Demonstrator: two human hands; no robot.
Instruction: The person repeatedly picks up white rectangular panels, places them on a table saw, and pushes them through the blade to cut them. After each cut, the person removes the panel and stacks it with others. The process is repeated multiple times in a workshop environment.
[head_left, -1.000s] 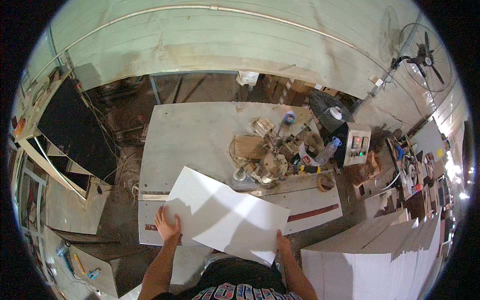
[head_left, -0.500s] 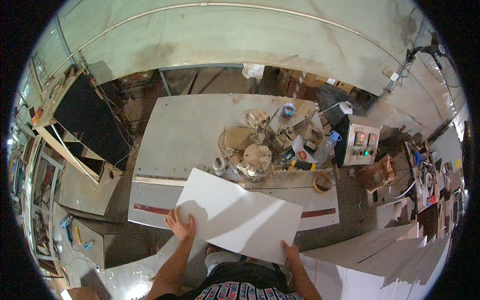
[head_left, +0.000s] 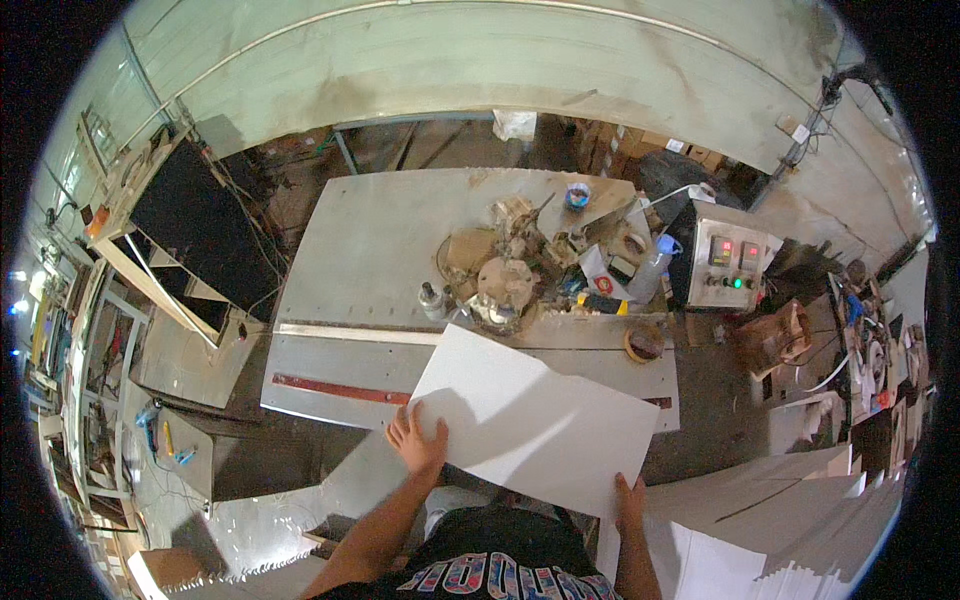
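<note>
A white rectangular panel (head_left: 535,425) is held out in front of me, tilted so that its right end is nearer. My left hand (head_left: 418,438) grips its left edge, with the thumb on top and the other fingers along the edge. At the near right corner my right hand (head_left: 630,500) is closed on the panel, its thumb on the upper face. The panel hangs over the front edge of a grey worktable (head_left: 350,250) and hides part of it. Beyond the panel stands a dusty machine head (head_left: 505,285) with a round top.
A metal control box (head_left: 722,262) with lit displays stands right of the table. A stack of white boards (head_left: 720,560) lies at lower right. On the table are a tape roll (head_left: 643,344), a blue-rimmed cup (head_left: 577,196) and a bottle (head_left: 655,268). A black-sided cabinet (head_left: 205,220) stands left.
The panel has moved to the right along the table's front, with both hands keeping their grip on it. My view has shifted slightly too.
</note>
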